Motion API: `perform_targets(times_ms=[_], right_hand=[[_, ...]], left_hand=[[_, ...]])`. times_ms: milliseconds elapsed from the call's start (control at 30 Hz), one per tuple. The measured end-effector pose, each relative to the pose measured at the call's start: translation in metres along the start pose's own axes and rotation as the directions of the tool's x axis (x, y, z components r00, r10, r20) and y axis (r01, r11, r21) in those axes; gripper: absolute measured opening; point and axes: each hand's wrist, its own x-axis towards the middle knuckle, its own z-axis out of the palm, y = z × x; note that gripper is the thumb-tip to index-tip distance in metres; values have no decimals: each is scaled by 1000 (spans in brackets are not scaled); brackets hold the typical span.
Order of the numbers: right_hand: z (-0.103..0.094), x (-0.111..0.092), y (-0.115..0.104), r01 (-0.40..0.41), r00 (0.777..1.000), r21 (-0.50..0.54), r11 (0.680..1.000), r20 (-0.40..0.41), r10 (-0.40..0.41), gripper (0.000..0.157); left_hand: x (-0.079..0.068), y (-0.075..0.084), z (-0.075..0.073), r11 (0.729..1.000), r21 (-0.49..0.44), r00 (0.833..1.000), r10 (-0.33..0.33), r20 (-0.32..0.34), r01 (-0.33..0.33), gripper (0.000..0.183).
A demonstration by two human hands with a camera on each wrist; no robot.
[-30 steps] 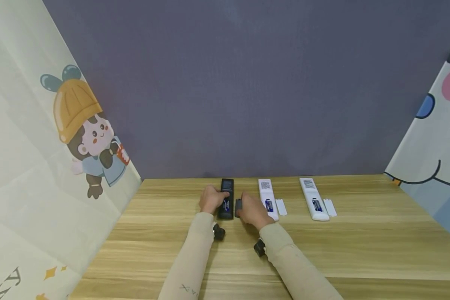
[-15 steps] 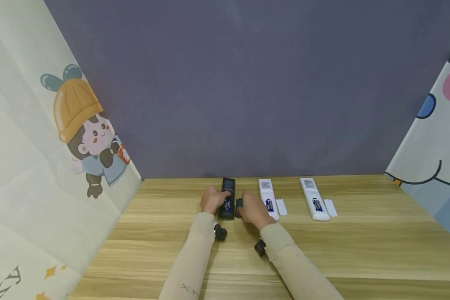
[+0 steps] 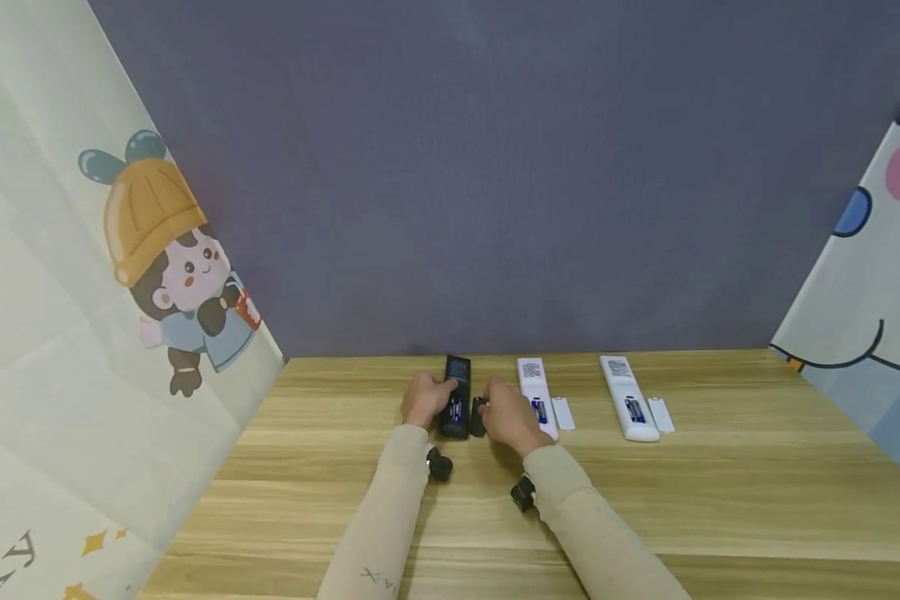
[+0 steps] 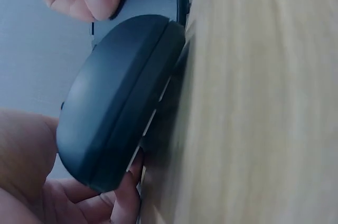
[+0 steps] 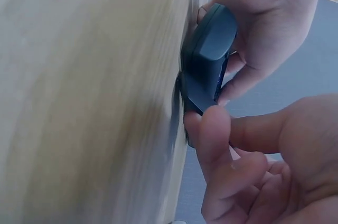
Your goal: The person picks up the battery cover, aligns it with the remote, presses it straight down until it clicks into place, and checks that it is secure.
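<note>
A black remote control (image 3: pixel 456 417) lies back side up, with its battery compartment uncovered and batteries showing. My left hand (image 3: pixel 424 400) grips it from the left, thumb across the top and fingers at its far side. Right beside it, my right hand (image 3: pixel 508 412) pinches the remote's black battery cover (image 3: pixel 478 418) between thumb and fingertips. The cover stands tilted, close to the remote's right edge. In the left wrist view, the remote's rounded end (image 4: pixel 116 97) overlaps the cover (image 4: pixel 153 2). My right fingers partly hide the cover in the right wrist view.
To the right lie two white remote controls, one in the middle (image 3: pixel 532 379) and one farther right (image 3: pixel 626 392), with batteries exposed. Each has a white cover (image 3: pixel 562 413) beside it. A grey-blue panel (image 3: pixel 450 208) rises at the wooden table's (image 3: pixel 330 483) back edge.
The black remote has shifted slightly right under my left hand. My right hand has tipped the battery cover from facing up toward its edge and moved slightly right.
</note>
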Motion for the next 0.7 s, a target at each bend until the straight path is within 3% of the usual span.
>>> perform_targets(times_ms=[367,700], right_hand=[[-5,4,-1,-58,998,35,998,6,57,12],[-9,7,5,-48,998,172,984,-26,53,11]], left_hand=[[1,-4,-6,998,-56,1000,-3,27,5,31],[4,-7,-7,988,-155,999,10,32,-5,30]])
